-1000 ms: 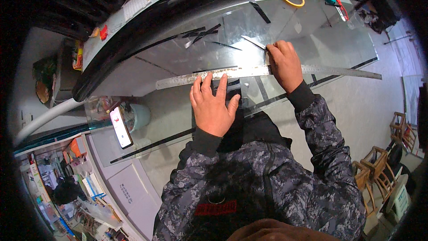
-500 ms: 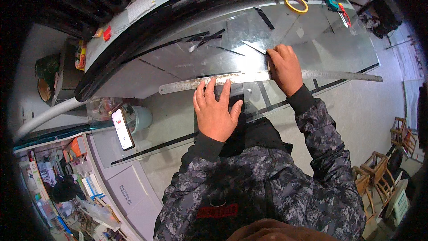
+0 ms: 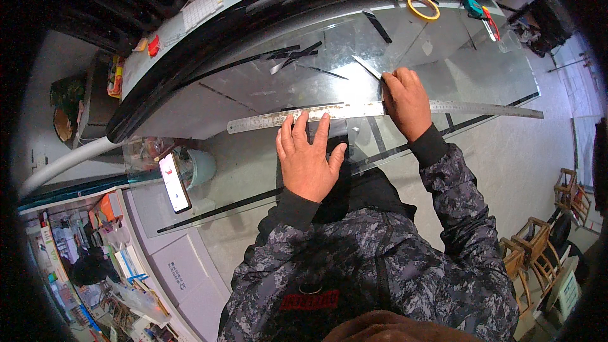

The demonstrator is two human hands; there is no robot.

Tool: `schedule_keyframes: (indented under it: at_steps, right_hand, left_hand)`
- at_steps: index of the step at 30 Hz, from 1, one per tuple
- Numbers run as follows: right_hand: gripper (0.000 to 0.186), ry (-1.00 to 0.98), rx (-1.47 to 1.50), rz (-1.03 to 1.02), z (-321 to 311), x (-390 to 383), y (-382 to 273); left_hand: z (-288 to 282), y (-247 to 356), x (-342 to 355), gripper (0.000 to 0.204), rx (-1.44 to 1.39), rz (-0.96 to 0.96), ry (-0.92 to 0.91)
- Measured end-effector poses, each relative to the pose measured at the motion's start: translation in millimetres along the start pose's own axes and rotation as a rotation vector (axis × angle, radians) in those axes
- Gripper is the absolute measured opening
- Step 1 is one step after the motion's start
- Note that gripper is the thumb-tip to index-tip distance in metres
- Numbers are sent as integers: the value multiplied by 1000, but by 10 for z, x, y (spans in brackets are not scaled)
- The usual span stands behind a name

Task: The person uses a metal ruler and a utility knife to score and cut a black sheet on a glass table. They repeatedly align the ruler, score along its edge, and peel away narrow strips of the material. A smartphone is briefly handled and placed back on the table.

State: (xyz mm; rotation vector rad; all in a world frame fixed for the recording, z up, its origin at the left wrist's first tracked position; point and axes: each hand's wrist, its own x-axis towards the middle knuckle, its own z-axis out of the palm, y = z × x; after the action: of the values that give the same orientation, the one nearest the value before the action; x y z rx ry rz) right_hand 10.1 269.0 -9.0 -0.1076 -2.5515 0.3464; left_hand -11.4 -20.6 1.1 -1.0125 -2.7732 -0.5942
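A long steel ruler (image 3: 266, 119) with brownish stains lies crosswise on the glass tabletop (image 3: 304, 93). My left hand (image 3: 311, 163) is spread, its fingertips pressing on the ruler's near edge. Above the ruler's right half, my right hand (image 3: 406, 102) is closed around a slim silver knife-like tool (image 3: 367, 68), one end of which sticks out to the upper left. The tool's other end is hidden by the fingers. A dark strip (image 3: 311, 106) shows along the ruler's far edge. Beyond it lie several loose black strips (image 3: 297, 54), and another black strip (image 3: 377, 26) is farther right.
At the far right lie a yellow tape roll (image 3: 423, 7), a teal tape measure (image 3: 472, 7) and a red cutter (image 3: 491, 24). A lit phone (image 3: 174, 182) rests on the glass at left. A thick black curved rail (image 3: 253, 19) borders the far side. Wooden chairs (image 3: 535, 239) stand at right.
My right hand has shifted very slightly, and the silver tool's tip has moved a little to the right. The left hand and the ruler stay almost in place.
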Motion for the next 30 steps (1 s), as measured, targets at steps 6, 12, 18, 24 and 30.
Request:
schedule_keyframes:
  at_steps: [6, 12, 18, 24, 30]
  right_hand:
    - [16, -9, -18, 20, -16, -25, -37]
    - [19, -9, -10, 18, -10, -24, -28]
    - [26, -31, -8, 5, -13, -24, 6]
    - [33, -34, 25, 13, 29, -23, 63]
    - [39, -61, 117, 94, 52, 37, 118]
  left_hand:
    - [-2, 3, 2, 69, 1, 5, 2]
    - [-9, 1, 8, 68, -2, 13, 15]
    - [-11, 9, 3, 67, 6, 9, 17]
    - [6, -2, 0, 68, 5, 3, 10]
    - [-3, 7, 2, 67, -2, -6, 2]
